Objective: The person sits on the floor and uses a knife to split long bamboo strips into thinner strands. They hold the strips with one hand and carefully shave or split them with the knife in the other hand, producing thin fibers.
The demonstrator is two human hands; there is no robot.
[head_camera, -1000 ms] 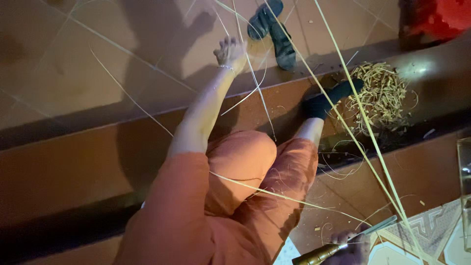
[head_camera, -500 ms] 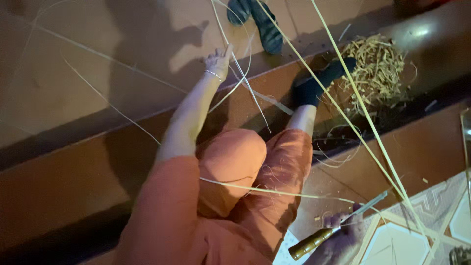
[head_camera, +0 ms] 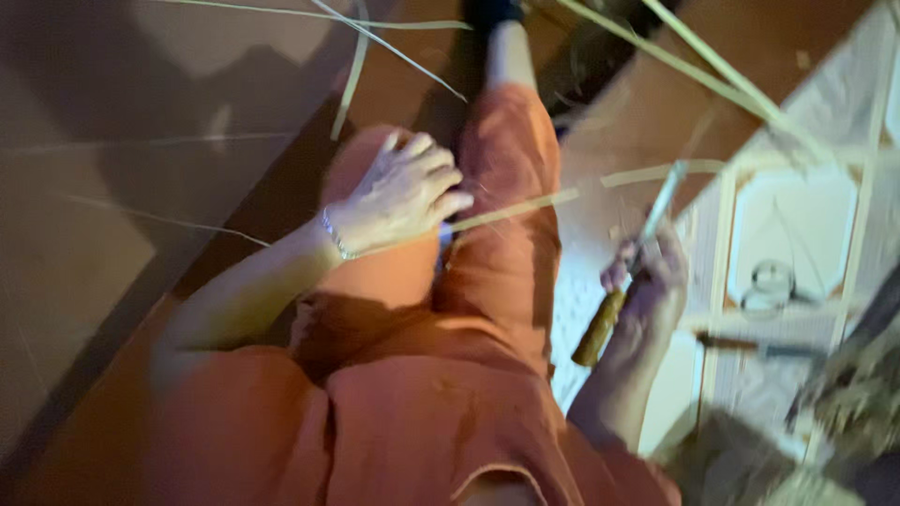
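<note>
Both hands are occupied: the left hand (head_camera: pixel 398 195) rests curled on the orange-clad knee (head_camera: pixel 375 272), pinching a pale reed strip (head_camera: pixel 511 208) that crosses the lap, while the right hand (head_camera: pixel 649 281) grips a wooden-handled knife (head_camera: pixel 623 281), blade up, above the tiled floor (head_camera: pixel 797 225).

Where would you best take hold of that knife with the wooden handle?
By the brown wooden handle, where the right hand grips the knife now. It is the thick, rounded lower end, pointing toward the person, so come from below. The thin pale blade slants up and away; leave it alone.
</note>
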